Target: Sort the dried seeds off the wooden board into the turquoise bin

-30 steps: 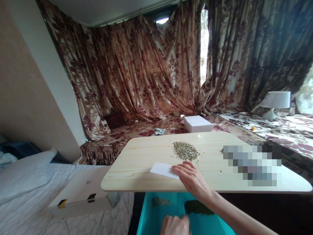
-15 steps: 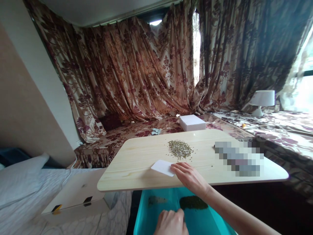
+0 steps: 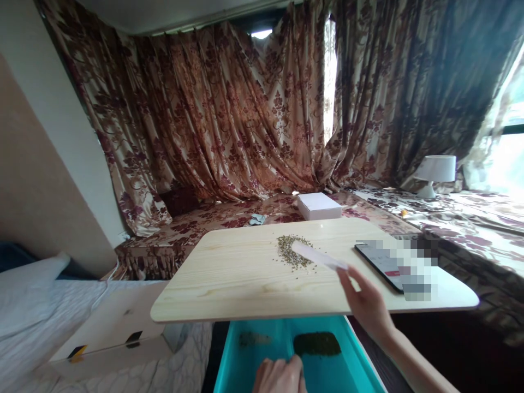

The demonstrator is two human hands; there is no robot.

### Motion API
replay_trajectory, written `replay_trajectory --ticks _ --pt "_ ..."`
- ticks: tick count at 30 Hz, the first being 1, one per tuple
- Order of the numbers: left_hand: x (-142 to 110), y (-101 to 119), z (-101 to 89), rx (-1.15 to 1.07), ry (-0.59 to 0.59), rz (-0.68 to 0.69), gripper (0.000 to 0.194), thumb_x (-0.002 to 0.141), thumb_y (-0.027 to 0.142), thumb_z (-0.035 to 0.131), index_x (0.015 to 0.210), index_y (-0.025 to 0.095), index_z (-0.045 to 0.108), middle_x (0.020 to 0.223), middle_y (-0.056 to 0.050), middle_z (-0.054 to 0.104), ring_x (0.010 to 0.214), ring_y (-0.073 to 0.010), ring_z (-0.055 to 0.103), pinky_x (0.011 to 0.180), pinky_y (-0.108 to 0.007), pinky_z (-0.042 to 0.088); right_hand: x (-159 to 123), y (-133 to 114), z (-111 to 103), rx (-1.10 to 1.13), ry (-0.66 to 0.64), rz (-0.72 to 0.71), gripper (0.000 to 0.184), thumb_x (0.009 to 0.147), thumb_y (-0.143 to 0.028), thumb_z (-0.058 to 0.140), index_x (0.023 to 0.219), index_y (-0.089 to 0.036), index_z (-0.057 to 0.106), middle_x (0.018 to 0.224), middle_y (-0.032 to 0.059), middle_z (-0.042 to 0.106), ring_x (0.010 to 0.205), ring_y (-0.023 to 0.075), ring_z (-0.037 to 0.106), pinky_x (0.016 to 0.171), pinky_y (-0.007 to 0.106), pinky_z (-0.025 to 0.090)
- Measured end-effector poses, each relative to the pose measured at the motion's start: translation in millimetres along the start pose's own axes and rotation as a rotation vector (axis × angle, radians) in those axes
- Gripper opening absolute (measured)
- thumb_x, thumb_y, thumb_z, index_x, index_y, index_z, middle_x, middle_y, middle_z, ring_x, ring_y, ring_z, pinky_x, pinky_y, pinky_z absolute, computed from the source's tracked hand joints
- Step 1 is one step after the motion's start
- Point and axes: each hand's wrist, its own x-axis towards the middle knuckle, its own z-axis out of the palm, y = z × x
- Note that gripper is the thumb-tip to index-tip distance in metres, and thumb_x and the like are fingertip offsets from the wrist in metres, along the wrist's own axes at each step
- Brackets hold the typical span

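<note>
My right hand pinches one end of a thin white card over the right side of the tabletop. The card's far end reaches onto a loose pile of small greenish-brown grains; their exact kind is too small to tell. My left hand is closed, low over a teal bin below the table's near edge. What its fingers hold, if anything, is hidden; it lies close to the bin's divider. Dark green grains lie in the bin's right compartment, and a thinner, paler scatter in the left.
A phone, partly blurred out, lies on the right of the pale wooden table. Behind the table, a white box rests on a patterned surface. On the bed at left is a large white carton. A lamp stands back right.
My right hand has moved right and turned, lifting the card from the near tabletop onto the grain pile. My left hand stays low over the bin. The view has shifted slightly.
</note>
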Motion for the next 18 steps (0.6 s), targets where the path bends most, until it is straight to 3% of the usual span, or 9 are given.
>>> replay_trajectory --ticks 2,4,8,13,18 --pt "-1.5 -1.5 0.7 0.0 0.019 0.043 0.035 0.092 0.023 0.036 0.117 0.02 0.061 0.112 -0.011 0.066 0.105 -0.0287 0.059 0.096 -0.041 0.04 -1.2 13.8 -27.1 -0.022 0.102 0.227 0.033 0.085 -0.052 0.054 0.08 -0.022 0.066 0.08 0.0062 0.075 0.076 0.0227 0.072 0.068 0.032 0.058" --pt "-3.3 -3.0 1.6 0.001 0.036 0.063 0.034 0.092 0.021 0.035 0.115 0.02 0.061 0.112 -0.01 0.066 0.106 -0.0277 0.059 0.096 -0.04 0.04 -2.3 22.2 -51.6 -0.037 0.157 0.403 0.036 0.078 -0.057 0.057 0.082 -0.022 0.066 0.085 0.0063 0.077 0.082 0.0247 0.073 0.073 0.034 0.058" --pt "-5.0 -5.5 1.1 -0.003 0.031 0.075 0.033 0.091 0.019 0.037 0.113 0.021 0.061 0.11 -0.008 0.067 0.104 -0.0258 0.06 0.095 -0.038 0.041 -7.7 27.7 -82.8 -0.149 0.173 0.555 0.035 0.071 -0.054 0.058 0.086 -0.023 0.068 0.09 0.0071 0.078 0.091 0.0295 0.072 0.082 0.04 0.056" --pt "-2.1 -11.2 0.6 0.01 0.021 0.074 0.032 0.09 0.019 0.039 0.114 0.022 0.061 0.111 -0.008 0.067 0.104 -0.0256 0.06 0.094 -0.038 0.042 -21.2 35.3 -94.2 -0.215 0.204 0.64 0.035 0.066 -0.053 0.06 0.084 -0.024 0.069 0.086 0.0074 0.078 0.089 0.0337 0.072 0.082 0.044 0.054" --pt "-0.8 -17.6 8.1 -0.031 0.066 0.103 0.032 0.089 0.019 0.04 0.112 0.023 0.061 0.11 -0.007 0.068 0.103 -0.0261 0.061 0.092 -0.04 0.043 -33.9 38.3 -95.9 -0.166 0.235 0.75 0.043 0.061 -0.054 0.063 0.087 -0.021 0.07 0.075 0.007 0.077 0.076 0.0318 0.072 0.061 0.037 0.056"
